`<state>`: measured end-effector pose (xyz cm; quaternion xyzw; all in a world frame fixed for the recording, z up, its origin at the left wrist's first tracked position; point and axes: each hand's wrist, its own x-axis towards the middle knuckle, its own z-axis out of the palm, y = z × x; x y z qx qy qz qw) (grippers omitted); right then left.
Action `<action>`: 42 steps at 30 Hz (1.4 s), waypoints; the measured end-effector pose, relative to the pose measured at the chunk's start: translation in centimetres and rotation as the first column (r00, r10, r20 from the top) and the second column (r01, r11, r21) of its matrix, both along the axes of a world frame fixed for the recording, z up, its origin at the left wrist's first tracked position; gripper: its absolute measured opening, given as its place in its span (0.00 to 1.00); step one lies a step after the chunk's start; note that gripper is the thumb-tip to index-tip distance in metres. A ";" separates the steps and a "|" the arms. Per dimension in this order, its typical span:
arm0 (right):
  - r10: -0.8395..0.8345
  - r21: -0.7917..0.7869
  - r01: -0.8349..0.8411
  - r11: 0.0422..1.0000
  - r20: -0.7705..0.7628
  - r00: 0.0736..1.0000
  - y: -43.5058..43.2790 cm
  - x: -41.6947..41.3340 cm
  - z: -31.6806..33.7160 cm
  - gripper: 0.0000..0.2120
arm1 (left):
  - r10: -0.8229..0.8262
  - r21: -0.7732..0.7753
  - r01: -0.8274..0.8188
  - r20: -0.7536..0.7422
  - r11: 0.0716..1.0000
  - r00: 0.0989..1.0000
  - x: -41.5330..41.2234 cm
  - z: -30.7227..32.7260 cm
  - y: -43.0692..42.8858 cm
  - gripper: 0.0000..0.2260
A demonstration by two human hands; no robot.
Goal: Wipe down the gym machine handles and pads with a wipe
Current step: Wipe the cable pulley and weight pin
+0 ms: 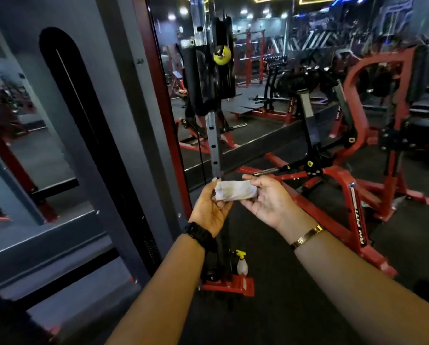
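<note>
Wipe (234, 192): folded to a short strip, held level in the air at mid-frame, between both hands. Yellow-brown marks on the upward face; looks used.

Left hand (209, 210): palm up, thumb and fingertips pinch the left end. Right hand (268, 202): palm up, fingers curled under the right end, thumb on top. Neither hand touches the machine.

Judged step: refolding to find a clean face before the next surface. To do it well:
- Turn the stained face inward.
- Keep the fold flat and wide enough to wrap a grip.
- Hold by the edges so the fingers pick up no dirt.
- If every face is marked, re-wet or replace.

Around: perforated post (214, 145) just beyond the wipe, carrying a black block (208, 78) higher up; pad or housing, cannot tell. Spray bottle (242, 265) stands on the floor (295, 295) at the post's red base, below the hands. Red frame (352, 195) to the right, well apart.
</note>
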<state>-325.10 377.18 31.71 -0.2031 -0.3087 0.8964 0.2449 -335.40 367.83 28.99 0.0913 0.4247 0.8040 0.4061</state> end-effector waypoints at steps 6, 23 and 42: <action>0.034 0.180 -0.022 0.983 -0.066 0.997 6.9 -5.8 2.8 0.10 | 0.169 0.056 -0.166 -0.057 0.984 0.984 -4.3 3.2 6.7 0.10; -0.146 0.791 0.336 0.512 -0.305 0.941 10.5 -18.0 6.9 0.14 | 0.300 0.343 -0.400 -0.939 0.850 -0.167 -16.4 13.4 7.8 0.13; 0.035 0.393 0.431 -0.812 -0.705 0.708 15.5 -26.5 9.5 0.21 | -0.537 0.461 -0.503 -0.066 0.731 -0.841 -23.5 25.2 8.6 0.25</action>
